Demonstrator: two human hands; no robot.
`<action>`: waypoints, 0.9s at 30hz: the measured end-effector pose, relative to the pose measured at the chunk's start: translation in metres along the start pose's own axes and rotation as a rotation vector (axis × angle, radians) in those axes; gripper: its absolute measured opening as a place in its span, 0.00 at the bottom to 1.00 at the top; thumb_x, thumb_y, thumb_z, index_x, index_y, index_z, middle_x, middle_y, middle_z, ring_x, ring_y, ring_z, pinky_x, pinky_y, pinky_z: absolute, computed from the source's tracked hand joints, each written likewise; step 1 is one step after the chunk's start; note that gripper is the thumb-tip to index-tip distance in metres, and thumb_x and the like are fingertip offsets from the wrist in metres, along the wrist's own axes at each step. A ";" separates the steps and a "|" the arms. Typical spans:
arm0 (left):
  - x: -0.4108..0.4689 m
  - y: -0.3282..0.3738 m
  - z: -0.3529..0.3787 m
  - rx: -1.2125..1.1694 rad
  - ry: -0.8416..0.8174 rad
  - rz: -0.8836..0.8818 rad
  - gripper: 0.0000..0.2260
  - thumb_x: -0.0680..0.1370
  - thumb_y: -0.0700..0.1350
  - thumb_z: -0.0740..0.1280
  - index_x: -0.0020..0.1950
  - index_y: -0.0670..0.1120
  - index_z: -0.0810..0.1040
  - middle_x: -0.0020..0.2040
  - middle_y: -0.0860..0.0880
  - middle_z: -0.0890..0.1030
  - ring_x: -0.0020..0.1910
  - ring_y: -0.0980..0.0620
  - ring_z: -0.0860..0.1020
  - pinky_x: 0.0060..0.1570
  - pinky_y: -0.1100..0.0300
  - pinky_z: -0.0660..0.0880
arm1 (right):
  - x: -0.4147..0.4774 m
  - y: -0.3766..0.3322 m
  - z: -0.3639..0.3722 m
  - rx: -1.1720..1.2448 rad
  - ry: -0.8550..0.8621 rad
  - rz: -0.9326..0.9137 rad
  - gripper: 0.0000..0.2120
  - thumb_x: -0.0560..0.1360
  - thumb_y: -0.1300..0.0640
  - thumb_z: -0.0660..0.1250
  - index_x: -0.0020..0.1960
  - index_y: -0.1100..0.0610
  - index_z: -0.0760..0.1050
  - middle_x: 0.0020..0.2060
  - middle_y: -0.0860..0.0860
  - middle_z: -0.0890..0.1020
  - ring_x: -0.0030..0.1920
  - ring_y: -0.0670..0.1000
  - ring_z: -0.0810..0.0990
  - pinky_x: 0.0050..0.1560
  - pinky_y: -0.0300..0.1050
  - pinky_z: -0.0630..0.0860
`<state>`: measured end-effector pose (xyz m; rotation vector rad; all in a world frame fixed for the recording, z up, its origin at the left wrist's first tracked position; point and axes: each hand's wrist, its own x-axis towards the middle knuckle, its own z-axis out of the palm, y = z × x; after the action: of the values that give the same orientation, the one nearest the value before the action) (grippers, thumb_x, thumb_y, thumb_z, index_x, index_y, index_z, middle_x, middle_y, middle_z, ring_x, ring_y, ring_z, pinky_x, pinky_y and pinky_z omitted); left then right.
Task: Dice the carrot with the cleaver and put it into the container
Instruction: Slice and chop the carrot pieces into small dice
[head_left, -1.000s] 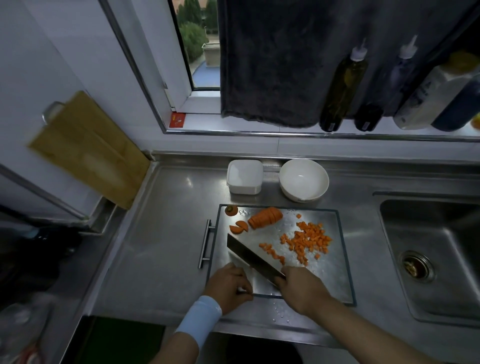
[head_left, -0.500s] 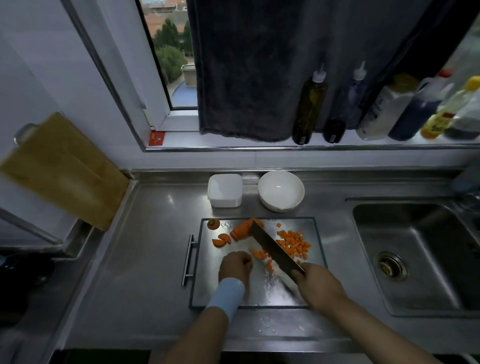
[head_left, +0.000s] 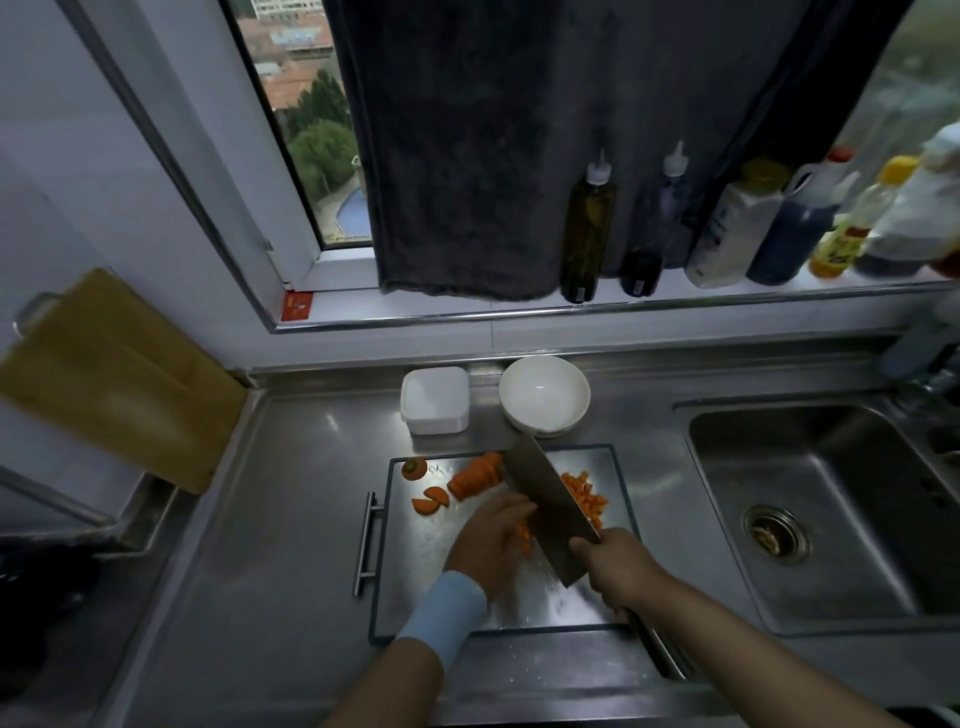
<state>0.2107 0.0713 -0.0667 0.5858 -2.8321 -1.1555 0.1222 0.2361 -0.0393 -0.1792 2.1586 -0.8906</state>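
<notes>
On the steel cutting board (head_left: 415, 561) lies a sliced carrot chunk (head_left: 474, 481), two loose slices (head_left: 431, 501), the carrot top (head_left: 414, 468) and a heap of diced carrot (head_left: 584, 498). My right hand (head_left: 618, 571) grips the cleaver (head_left: 545, 504), whose blade slants across the board between the chunk and the dice. My left hand (head_left: 491, 545) rests on the board beside the blade, fingers curled over a few orange pieces. A white square container (head_left: 434, 399) and a white bowl (head_left: 544, 394) stand behind the board.
A sink (head_left: 810, 509) lies to the right. Several bottles (head_left: 727, 234) line the window sill under a dark towel (head_left: 519, 156). A wooden board (head_left: 109, 379) leans against the left wall. Bare counter (head_left: 291, 519) stretches left of the cutting board.
The cleaver swung from the board's near left up and across to its far middle. My left hand moved forward from the board's front edge onto the small carrot pieces.
</notes>
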 end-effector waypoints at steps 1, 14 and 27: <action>0.002 0.004 0.003 0.031 -0.025 0.037 0.16 0.82 0.41 0.59 0.68 0.54 0.73 0.68 0.55 0.71 0.66 0.58 0.68 0.65 0.74 0.57 | 0.001 -0.001 -0.001 0.013 0.001 0.009 0.10 0.81 0.51 0.63 0.47 0.56 0.77 0.29 0.50 0.74 0.28 0.48 0.73 0.33 0.44 0.70; 0.012 0.023 -0.032 -0.304 0.523 -0.207 0.17 0.76 0.30 0.59 0.41 0.52 0.77 0.40 0.57 0.77 0.40 0.64 0.75 0.42 0.71 0.71 | -0.002 0.015 -0.038 -0.667 0.264 -0.366 0.13 0.80 0.44 0.58 0.51 0.50 0.76 0.44 0.49 0.82 0.43 0.51 0.81 0.40 0.43 0.72; 0.031 0.049 -0.007 0.065 -0.301 -0.149 0.21 0.75 0.33 0.56 0.60 0.51 0.80 0.62 0.50 0.78 0.61 0.52 0.75 0.65 0.62 0.67 | -0.008 0.021 -0.030 -0.964 0.244 -0.584 0.12 0.75 0.58 0.63 0.59 0.52 0.75 0.42 0.52 0.84 0.41 0.54 0.83 0.39 0.46 0.73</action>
<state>0.1672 0.0879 -0.0315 0.6923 -3.1350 -1.2781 0.1097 0.2707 -0.0351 -1.2729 2.6516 -0.0664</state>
